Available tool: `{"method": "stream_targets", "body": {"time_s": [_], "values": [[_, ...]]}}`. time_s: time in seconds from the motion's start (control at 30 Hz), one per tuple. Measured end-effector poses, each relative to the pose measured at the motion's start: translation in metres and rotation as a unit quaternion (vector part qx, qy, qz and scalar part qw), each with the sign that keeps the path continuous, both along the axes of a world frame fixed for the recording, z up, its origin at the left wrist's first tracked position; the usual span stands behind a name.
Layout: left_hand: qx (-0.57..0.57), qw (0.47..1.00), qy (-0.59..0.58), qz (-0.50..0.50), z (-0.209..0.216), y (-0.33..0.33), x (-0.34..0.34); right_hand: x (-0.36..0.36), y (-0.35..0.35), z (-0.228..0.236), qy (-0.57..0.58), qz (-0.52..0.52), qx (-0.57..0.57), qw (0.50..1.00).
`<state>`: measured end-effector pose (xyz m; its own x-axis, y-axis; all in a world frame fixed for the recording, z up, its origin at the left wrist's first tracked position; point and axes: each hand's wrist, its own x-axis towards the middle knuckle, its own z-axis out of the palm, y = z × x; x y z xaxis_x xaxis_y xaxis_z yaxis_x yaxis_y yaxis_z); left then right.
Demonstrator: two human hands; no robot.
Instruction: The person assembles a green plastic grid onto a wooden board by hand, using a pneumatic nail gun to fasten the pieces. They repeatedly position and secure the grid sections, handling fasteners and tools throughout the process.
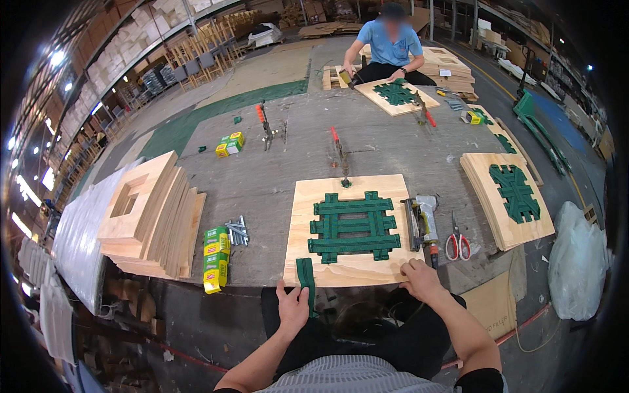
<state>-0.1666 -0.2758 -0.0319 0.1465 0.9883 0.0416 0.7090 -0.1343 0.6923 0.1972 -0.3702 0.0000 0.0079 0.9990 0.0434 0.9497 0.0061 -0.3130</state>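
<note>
Lying left of the wooden panel (303,209) are green-and-yellow boxes (217,243). A green strap (305,271) over the panel's near edge is pinched by the left hand (293,308). Woven webbing (354,245) is set mid-panel. The near-right corner is touched by the right hand (422,281); its grip cannot be told. A stapler gun (428,219), then scissors (457,236), are laid alongside.

A: Qty. of green straps (354,226) on your panel (300,216)?
B: On mine, 5: 3 horiz., 2 vert. Plus 1 loose strap (305,272).
A: Nail guns (428,216) + scissors (457,234) by it?
B: By me, 1 nail gun, 1 pr. scissors.
A: Red-hdl. clamps (336,136)?
B: I count 3 on tbl. (275,170); also 1 co-worker (391,47) opp. me.
</note>
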Motion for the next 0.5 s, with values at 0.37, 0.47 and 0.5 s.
{"method": "stream_targets", "body": {"time_s": [0.37,0.47,0.5], "values": [[0.007,0.989,-0.132,-0.064,0.02,-0.032,0.023,0.024,0.002,0.001,-0.016,-0.061,-0.021,0.998],[0.053,0.964,-0.232,-0.12,0.048,-0.039,0.03,-0.003,0.008,0.021,0.113,0.003,0.008,0.994],[0.0,0.948,-0.291,-0.128,0.063,-0.04,0.043,-0.021,0.008,0.028,0.201,0.031,-0.016,0.979]]}}
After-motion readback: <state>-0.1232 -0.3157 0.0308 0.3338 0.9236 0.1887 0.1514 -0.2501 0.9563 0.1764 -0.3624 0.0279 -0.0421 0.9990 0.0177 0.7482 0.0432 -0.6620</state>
